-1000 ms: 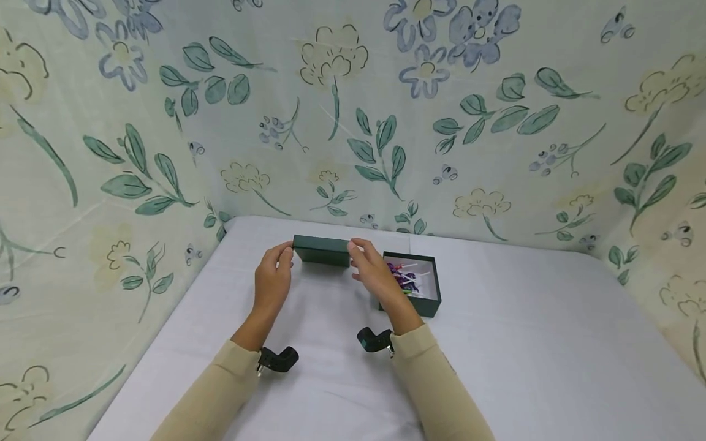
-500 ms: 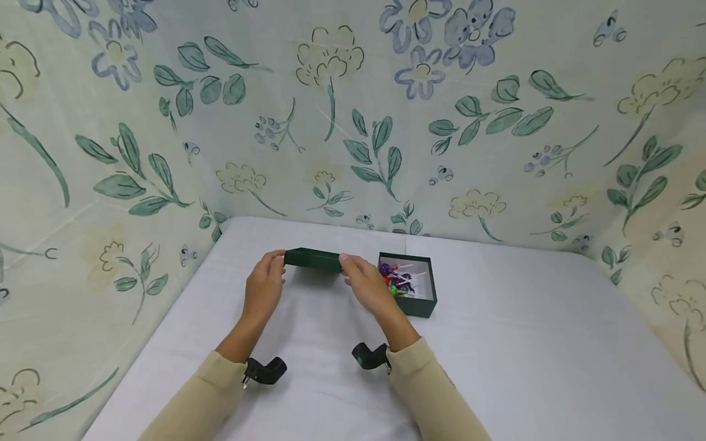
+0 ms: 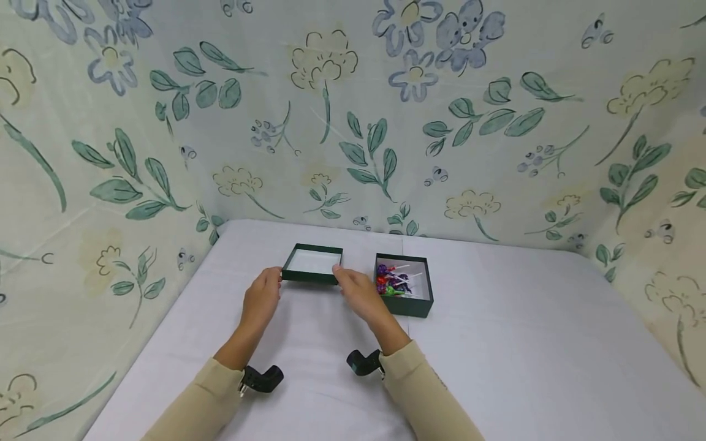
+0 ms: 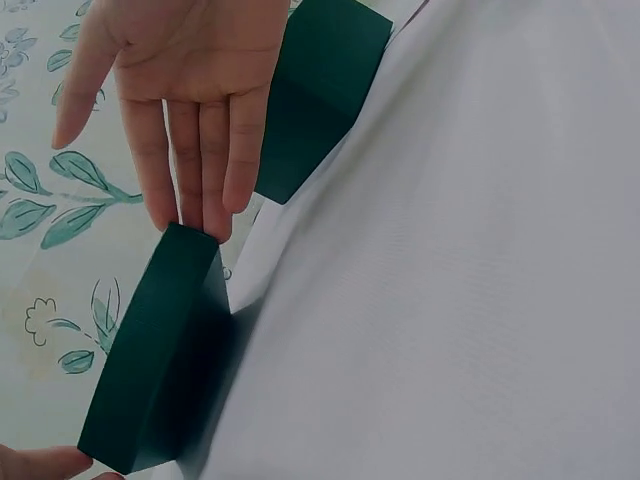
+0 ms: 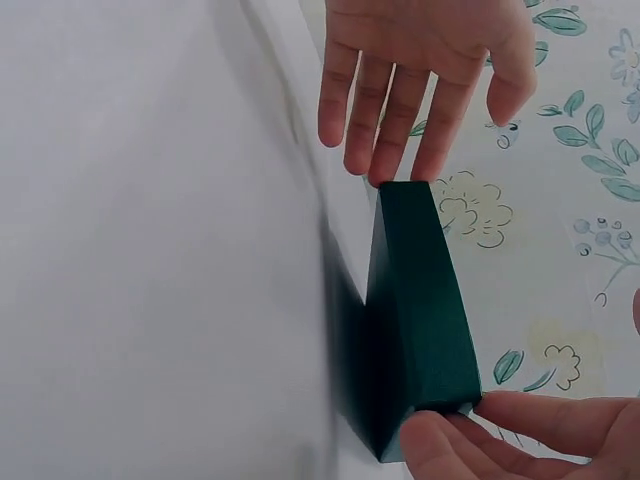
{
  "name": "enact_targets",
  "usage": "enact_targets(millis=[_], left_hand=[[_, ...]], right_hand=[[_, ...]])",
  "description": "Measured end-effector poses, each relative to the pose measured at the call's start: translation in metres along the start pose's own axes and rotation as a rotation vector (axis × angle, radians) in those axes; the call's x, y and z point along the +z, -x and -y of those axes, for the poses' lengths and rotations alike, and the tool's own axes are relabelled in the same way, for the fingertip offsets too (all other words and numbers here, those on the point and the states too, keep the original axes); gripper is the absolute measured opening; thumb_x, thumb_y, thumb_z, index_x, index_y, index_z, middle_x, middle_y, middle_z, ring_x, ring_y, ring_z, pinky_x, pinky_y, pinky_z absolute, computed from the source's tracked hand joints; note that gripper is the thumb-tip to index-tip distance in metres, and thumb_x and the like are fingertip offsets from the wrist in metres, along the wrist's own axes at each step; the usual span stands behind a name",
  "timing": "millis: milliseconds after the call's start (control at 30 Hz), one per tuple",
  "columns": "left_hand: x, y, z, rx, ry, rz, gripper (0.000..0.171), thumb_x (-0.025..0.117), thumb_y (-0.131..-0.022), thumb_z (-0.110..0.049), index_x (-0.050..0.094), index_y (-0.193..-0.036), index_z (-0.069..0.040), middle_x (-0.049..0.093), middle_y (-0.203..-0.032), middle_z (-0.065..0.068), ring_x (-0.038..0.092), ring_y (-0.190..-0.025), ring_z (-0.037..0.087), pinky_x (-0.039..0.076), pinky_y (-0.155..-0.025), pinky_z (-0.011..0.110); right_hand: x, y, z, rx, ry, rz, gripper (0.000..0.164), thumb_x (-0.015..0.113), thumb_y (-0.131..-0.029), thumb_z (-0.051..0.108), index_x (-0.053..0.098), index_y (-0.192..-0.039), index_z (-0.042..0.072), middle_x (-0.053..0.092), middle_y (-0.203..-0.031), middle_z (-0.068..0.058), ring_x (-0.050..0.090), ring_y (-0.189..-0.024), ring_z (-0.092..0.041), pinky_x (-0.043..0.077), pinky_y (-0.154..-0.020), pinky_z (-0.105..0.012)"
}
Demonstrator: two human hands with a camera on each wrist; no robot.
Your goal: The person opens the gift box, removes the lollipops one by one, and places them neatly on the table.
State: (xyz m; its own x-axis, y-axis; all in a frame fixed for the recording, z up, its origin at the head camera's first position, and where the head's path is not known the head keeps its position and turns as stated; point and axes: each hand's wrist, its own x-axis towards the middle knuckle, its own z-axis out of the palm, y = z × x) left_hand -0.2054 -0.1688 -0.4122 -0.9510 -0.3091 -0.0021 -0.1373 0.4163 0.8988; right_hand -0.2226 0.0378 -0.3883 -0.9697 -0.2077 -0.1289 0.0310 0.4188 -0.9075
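A dark green box lid hangs just over the table between my two hands, its hollow white inside turned up in the head view. My left hand touches its left end. At the right end is my right hand. In both wrist views the far hand's fingers are straight, with fingertips against the lid's end and the thumb held apart. Right of the lid stands a matching green box. Several lollipops with purple, red and green wrappers lie in it. Wrists and fingers hide no other object.
A white cloth covers the table. Behind and beside it hangs a flower-patterned cloth. Small black cameras stick out inward from both sleeves, above the table.
My hands have tipped the lid over, so its hollow side now faces up. Both hands have moved slightly left and down in the view. The box of lollipops stays put.
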Motion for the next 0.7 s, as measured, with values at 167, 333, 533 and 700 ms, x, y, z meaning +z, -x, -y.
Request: enact_targets(millis=[167,333,533,700], left_hand=[[0.000,-0.001,0.005,-0.022,-0.020,0.013,0.054,0.028,-0.101,-0.038,0.059,-0.126,-0.001,0.060,-0.116,0.018,0.056,-0.095,0.027,0.048,-0.077,0.034],[0.000,0.000,0.007,-0.061,-0.032,0.029,0.054,0.028,-0.099,-0.037,0.057,-0.129,-0.002,0.062,-0.118,0.014,0.060,-0.091,0.027,0.047,-0.071,0.030],[0.001,-0.002,0.009,-0.079,-0.069,0.026,0.052,0.027,-0.101,-0.039,0.061,-0.118,-0.004,0.061,-0.102,0.014,0.055,-0.080,0.023,0.043,-0.065,0.030],[0.001,-0.001,0.009,-0.078,-0.075,0.031,0.056,0.026,-0.101,-0.043,0.058,-0.127,-0.004,0.061,-0.120,0.017,0.055,-0.105,0.032,0.046,-0.086,0.045]], right_hand=[[0.004,-0.003,-0.007,0.018,0.048,0.004,0.078,0.038,-0.092,0.068,0.052,-0.138,0.006,0.063,-0.119,-0.014,0.056,-0.113,-0.028,0.044,-0.099,-0.050],[0.008,-0.004,-0.012,0.024,0.059,-0.004,0.076,0.038,-0.094,0.064,0.053,-0.136,0.003,0.064,-0.116,-0.013,0.055,-0.116,-0.029,0.042,-0.101,-0.050],[0.010,-0.003,-0.014,0.032,0.052,0.015,0.078,0.038,-0.093,0.065,0.052,-0.137,0.002,0.064,-0.114,-0.013,0.057,-0.111,-0.028,0.043,-0.100,-0.050],[0.011,-0.004,-0.015,0.031,0.052,0.021,0.077,0.039,-0.093,0.064,0.053,-0.137,0.003,0.063,-0.120,-0.012,0.059,-0.110,-0.027,0.043,-0.101,-0.050]])
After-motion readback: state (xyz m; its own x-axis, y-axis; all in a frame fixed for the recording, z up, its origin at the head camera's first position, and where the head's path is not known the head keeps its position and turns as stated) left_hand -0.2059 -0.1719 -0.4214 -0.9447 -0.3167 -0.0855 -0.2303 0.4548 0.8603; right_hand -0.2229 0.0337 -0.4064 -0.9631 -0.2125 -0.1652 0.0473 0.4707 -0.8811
